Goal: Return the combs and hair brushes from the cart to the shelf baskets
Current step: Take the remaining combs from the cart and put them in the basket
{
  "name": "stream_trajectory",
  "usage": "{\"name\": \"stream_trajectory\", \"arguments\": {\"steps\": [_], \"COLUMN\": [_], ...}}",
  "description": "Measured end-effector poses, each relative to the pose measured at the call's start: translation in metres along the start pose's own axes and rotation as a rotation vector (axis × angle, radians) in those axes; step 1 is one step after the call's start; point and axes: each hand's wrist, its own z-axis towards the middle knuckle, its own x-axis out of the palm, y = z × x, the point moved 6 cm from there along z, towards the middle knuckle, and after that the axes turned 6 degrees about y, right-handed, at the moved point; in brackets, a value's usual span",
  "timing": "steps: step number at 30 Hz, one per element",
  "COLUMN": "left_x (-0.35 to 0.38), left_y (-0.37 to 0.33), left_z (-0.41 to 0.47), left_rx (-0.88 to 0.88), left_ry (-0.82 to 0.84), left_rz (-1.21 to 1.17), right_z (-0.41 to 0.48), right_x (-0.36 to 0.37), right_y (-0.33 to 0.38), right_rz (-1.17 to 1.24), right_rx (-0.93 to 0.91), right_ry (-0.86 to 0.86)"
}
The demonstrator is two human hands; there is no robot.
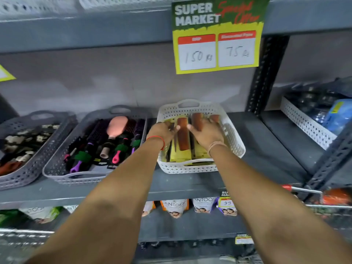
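Hands inside white basket point(233, 138) on grey shelf point(247, 128). Left hand point(165, 131) and right hand point(206, 133) lie palm-down on the packaged brown combs point(183, 135), fingers spread and pressing on the packs — no pinch is visible. The combs stand in rows on yellow cards, filling the basket almost wall to wall. Just beside it on the left, a grey basket point(57, 164) holds hair brushes point(114, 134); the two rims nearly touch. Bare shelf lies right of the white basket, up to the dark upright post point(266, 73). A price sign point(217, 35) hangs from the shelf edge above — open air separates it from the hands.
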Motion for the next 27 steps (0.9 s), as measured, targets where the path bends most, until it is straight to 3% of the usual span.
{"name": "stream_trajectory", "arguments": {"steps": [4,7,11,14,17,23,27], "left_x": [-0.048,-0.092,-0.124,-0.113,-0.078,0.002,0.048], "left_y": [0.026,0.090,0.228,0.338,0.428,0.526,0.572], "left_z": [-0.028,-0.066,-0.153,-0.221,-0.270,-0.325,-0.354], "left_rx": [0.033,0.031,-0.176,-0.444,-0.699,-0.934,-1.070], "left_ry": [-0.106,-0.246,-0.523,-0.648,-0.566,-0.215,-0.089], "left_rz": [-0.220,-0.599,-0.952,-1.013,-1.102,-1.156,-1.172], "right_z": [-0.014,-0.032,-0.083,-0.131,-0.171,-0.233,-0.254], "right_x": [-0.015,-0.002,0.069,0.148,0.239,0.382,0.447], "right_y": [0.063,0.142,0.253,0.316,0.358,0.375,0.354], "right_rz": [0.378,0.655,0.784,0.748,0.654,0.429,0.263], "right_rx": [-0.124,-0.256,-0.458,-0.506,-0.488,-0.284,-0.176], "right_ry": [-0.103,-0.055,0.173,0.440,0.706,1.139,1.237]}}
